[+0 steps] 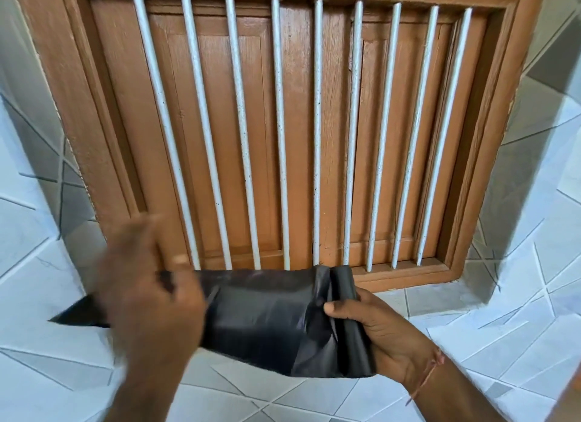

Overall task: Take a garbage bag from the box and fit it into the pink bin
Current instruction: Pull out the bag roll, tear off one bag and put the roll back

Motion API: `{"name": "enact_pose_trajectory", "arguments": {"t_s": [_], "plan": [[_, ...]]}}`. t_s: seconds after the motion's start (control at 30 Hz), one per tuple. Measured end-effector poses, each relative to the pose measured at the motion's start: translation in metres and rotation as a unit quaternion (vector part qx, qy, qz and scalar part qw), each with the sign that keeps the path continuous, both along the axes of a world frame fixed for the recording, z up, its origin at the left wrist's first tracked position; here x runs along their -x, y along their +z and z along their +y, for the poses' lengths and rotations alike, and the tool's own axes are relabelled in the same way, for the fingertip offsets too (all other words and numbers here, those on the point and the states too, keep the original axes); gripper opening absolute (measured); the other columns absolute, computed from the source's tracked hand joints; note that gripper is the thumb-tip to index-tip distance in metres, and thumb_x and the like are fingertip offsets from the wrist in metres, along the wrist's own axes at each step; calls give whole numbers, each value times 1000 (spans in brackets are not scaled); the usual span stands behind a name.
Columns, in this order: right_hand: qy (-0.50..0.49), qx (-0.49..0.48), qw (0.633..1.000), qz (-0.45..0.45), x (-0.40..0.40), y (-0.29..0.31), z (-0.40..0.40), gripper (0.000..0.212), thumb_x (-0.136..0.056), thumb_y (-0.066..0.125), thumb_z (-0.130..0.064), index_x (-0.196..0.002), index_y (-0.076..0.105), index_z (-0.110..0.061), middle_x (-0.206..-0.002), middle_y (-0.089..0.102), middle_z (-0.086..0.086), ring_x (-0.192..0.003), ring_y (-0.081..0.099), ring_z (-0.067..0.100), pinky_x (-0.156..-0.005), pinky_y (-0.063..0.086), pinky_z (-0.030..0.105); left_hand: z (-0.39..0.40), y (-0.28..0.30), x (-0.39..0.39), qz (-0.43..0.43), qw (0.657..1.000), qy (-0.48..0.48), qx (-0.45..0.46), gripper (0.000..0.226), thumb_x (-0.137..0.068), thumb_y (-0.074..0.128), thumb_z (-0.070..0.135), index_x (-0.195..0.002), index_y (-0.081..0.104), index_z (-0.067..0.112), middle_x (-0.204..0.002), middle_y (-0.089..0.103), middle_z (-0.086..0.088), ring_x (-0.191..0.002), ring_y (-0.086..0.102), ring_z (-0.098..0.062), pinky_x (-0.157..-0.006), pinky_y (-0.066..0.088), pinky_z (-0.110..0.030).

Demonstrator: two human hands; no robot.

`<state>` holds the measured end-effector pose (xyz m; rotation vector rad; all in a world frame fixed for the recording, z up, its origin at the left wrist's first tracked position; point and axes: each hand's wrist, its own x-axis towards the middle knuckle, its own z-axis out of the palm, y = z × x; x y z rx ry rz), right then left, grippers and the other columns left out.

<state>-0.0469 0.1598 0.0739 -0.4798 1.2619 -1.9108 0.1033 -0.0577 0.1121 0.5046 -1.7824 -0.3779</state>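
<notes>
A roll of black garbage bags [349, 314] is held chest-high in front of a barred window. My right hand [380, 330] grips the rolled part, thumb pressed on its front. A black garbage bag [257, 318] stretches out flat from the roll toward the left. My left hand [151, 283], blurred by motion, pinches that sheet near its free end, and a corner of it sticks out past the hand at the far left. Neither the box nor the pink bin is in view.
A brown wooden shuttered window [283, 123] with several white vertical bars [279, 132] fills the wall straight ahead. White and grey patterned tiles [518, 264] cover the wall around and below it. A thin thread bracelet is on my right wrist.
</notes>
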Motion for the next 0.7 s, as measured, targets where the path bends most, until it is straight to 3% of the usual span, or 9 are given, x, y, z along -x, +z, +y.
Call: {"name": "enact_pose_trajectory", "arguments": {"t_s": [0.07, 0.13, 0.2, 0.27, 0.4, 0.53, 0.7], "plan": [[46, -10, 997, 60, -4, 12, -7, 42, -67, 75, -1, -109, 69, -4, -111, 69, 22, -101, 66, 36, -91, 52, 45, 38, 15, 22, -167, 965, -201, -35, 45, -91, 55, 41, -135, 47, 31, -136, 48, 14, -130, 38, -5, -111, 31, -38], [78, -18, 992, 99, -4, 17, -13, 45, -68, 74, -1, -112, 66, -2, -111, 67, 23, -104, 62, 36, -100, 46, 48, 49, 13, 44, -340, 870, -340, -114, 58, -84, 46, 67, -133, 48, 37, -132, 52, 20, -123, 44, 3, -107, 35, -32], [65, -49, 989, 124, 0, 20, -13, 40, -67, 75, -4, -106, 69, -5, -105, 69, 21, -101, 64, 35, -98, 46, 48, 45, 8, 55, -364, 820, -404, -180, 54, -82, 44, 69, -105, 66, 26, -100, 67, 13, -90, 59, 3, -86, 47, -27], [34, -78, 989, 124, 5, 23, -8, 39, -66, 76, -7, -104, 70, -6, -104, 71, 21, -98, 66, 35, -95, 50, 47, 38, 6, 52, -355, 799, -431, -223, 47, -85, 49, 60, -78, 67, 17, -74, 63, 5, -68, 57, -3, -64, 43, -22], [-10, -87, 994, 69, 14, 24, 5, 47, -63, 79, -10, -109, 69, -5, -109, 71, 22, -98, 67, 36, -95, 51, 49, 17, 8, 43, -381, 804, -416, -189, 24, -87, 66, 38, -67, 66, 24, -60, 55, 8, -59, 50, -6, -55, 37, -22], [-12, -54, 998, -43, 15, 17, 12, 45, -60, 80, -12, -104, 74, -3, -115, 69, 23, -98, 68, 36, -101, 47, 52, -5, 22, 29, -394, 825, -366, -176, 21, -86, 68, 32, -73, 69, 16, -63, 63, 7, -61, 57, -2, -53, 40, -15], [-9, -69, 996, -63, 9, 7, 13, 60, -60, 84, -15, -115, 68, 0, -123, 65, 25, -108, 64, 38, -106, 40, 58, -32, 31, 9, -345, 833, -377, -210, 23, -84, 70, 26, -73, 69, 6, -68, 66, -4, -63, 59, -11, -59, 43, -22]]}}
